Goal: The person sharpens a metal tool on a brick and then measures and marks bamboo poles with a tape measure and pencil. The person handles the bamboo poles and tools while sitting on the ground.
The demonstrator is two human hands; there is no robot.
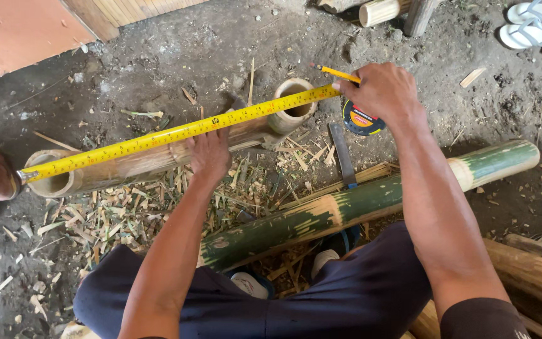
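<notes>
Bamboo lay across the dirt in front of me, a short pale length of stripped bamboo culm, hollow at both open ends, its skin shaved to a dry, fibrous tan. I had a yellow tape measure blade stretched along its top from end to end, the hook caught over the near rim at my left so the blade would stay taut and straight. My left hand pressed flat over the blade about midway, fingers curled down on it and on the culm, pinning both so nothing rolled or slipped. My right hand was well apart from it, out past the far rim, closed around a yellow pencil with its tip pointing away, while the same hand held the blade down at that rim. The round black tape case hung just under that palm.

Thin, curled and splintery shavings littered the ground below the culm. A long green bamboo pole, glossy with pale scraped patches, lay near my knees, and a dark flat blade rested on the ground between it and the culm. White sandals sat well away at the upper right.
</notes>
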